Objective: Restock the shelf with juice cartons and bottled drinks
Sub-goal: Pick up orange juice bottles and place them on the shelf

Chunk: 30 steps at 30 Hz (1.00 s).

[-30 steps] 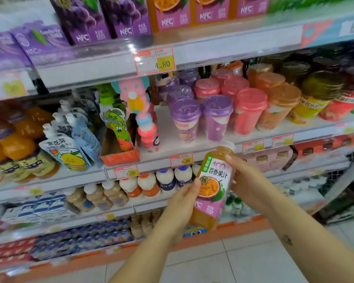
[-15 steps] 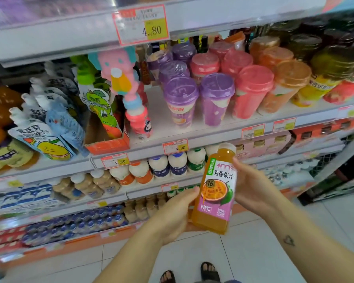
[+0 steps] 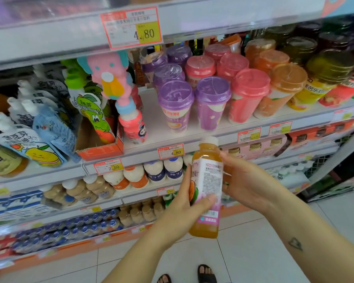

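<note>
1. I'm standing on a tiled floor (image 3: 253,252) in a shop aisle, facing a stocked shelf (image 3: 151,119) with lidded cups (image 3: 176,107) on the right and spouted pouches (image 3: 29,144) on the left.
2. The juice bottle (image 3: 207,180) is in the air in front of the shelf edge, just below a price tag (image 3: 171,151). It is nearly upright, white cap up, with the small-print side of the label facing me.
3. My left hand (image 3: 184,209) grips the lower body, with the thumb across the label. My right hand (image 3: 247,180) cups the upper part, its fingers wrapped round the far side.
4. I judge this to be a check of the bottle before shelving; it is not yet placed.
5. I see no matching row from here. Next I need to find its slot, let go with one hand, and set it down upright with the label front facing out, without knocking the cups.
</note>
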{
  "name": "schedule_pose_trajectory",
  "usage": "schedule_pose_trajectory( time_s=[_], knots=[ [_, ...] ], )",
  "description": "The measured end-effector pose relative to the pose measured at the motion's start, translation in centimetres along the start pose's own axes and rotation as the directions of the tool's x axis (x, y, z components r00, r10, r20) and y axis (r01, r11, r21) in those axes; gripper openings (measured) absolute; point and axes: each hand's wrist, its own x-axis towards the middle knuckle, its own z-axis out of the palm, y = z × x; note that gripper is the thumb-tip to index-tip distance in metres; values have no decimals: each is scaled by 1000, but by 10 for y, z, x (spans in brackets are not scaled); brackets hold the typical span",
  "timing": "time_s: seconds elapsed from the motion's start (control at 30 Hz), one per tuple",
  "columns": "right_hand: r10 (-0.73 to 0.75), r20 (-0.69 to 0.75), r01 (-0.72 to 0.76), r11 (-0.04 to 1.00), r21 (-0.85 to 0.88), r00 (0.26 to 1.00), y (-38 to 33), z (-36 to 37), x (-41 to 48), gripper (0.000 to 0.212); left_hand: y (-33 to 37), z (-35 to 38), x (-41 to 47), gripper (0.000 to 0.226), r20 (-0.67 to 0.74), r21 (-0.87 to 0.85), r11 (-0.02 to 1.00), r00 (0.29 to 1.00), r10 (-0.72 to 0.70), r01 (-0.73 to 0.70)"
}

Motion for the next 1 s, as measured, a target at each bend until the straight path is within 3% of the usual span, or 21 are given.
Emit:
schedule_pose_trajectory(
  time_s=[0.07, 0.13, 0.3, 0.37, 0.47, 0.57, 0.77, 1.0],
  knots=[
    [0, -5, -1, 998, -68, 1000, -2, -4, 1, 28, 6, -2, -2, 72, 37, -237, 965, 994, -102, 108],
    [-8, 25, 9, 999, -47, 1000, 0, -6, 4, 39, 8, -2, -6, 67, 107, -442, 867, 973, -205, 232],
    [-74, 7, 74, 997, -29, 997, 1, -6, 8, 62, 5, -3, -5, 56, 229, -653, 669, 934, -274, 356],
    [-98, -71, 93, 993, -71, 993, -1, -4, 6, 65, 6, -6, -4, 51, 243, -643, 685, 939, -242, 343],
    [-149, -191, 122, 982, -147, 970, -3, 0, 3, 56, 4, -8, -2, 51, 152, -447, 859, 968, -201, 249],
    [-162, -243, 109, 970, -217, 956, 1, 0, 2, 54, 0, -8, -1, 52, 98, -338, 918, 978, -187, 209],
    [-156, -242, 88, 959, -270, 958, 2, -5, 0, 37, -11, -7, -2, 51, 99, -471, 850, 971, -216, 237],
    [-171, -203, 89, 930, -357, 964, -11, -2, -9, 41, -17, -6, 1, 52, 112, -578, 762, 954, -278, 291]
  ],
)
